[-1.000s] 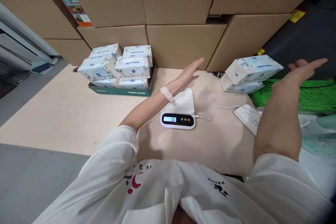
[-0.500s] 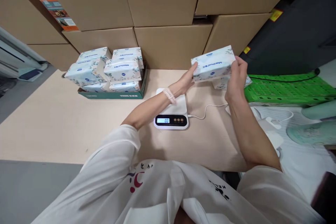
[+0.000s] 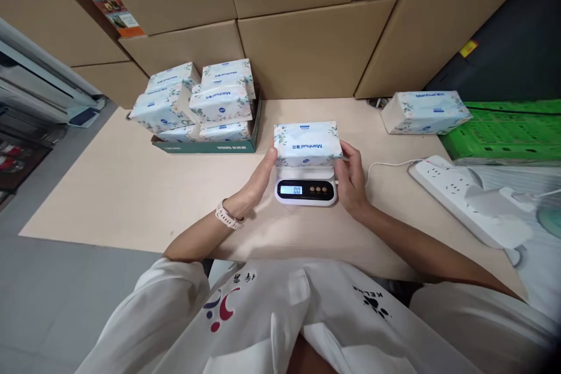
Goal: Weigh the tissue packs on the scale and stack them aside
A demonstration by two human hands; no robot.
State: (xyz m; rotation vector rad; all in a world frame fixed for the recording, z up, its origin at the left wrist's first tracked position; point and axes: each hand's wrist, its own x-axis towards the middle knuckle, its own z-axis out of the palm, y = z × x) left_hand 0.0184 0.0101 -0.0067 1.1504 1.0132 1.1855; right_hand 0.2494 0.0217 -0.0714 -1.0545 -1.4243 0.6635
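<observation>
A pack of tissues (image 3: 307, 145), white with blue lettering and leaf prints, is between my two hands over the white digital scale (image 3: 305, 191). My left hand (image 3: 259, 178) grips its left end, the thumb along the near side. Around the right end, my right hand (image 3: 352, 178) is closed, its fingers partly hidden behind the pack. The scale's lit display reads 0.0; whether the pack touches the platform I cannot tell. Another tissue pack (image 3: 427, 112) lies at the back right, beside the green crate.
A green tray (image 3: 205, 148) at the back left holds several stacked tissue packs (image 3: 221, 102). Cardboard boxes (image 3: 307, 52) wall off the back. At the right are a green plastic crate (image 3: 504, 134), a white power strip (image 3: 464, 198) and a thin cable (image 3: 390, 163) running to the scale.
Both hands have brought the tissue pack left and nearer, from above the back right to over the scale. The other pack at the right is now uncovered. The display still reads 0.0.
</observation>
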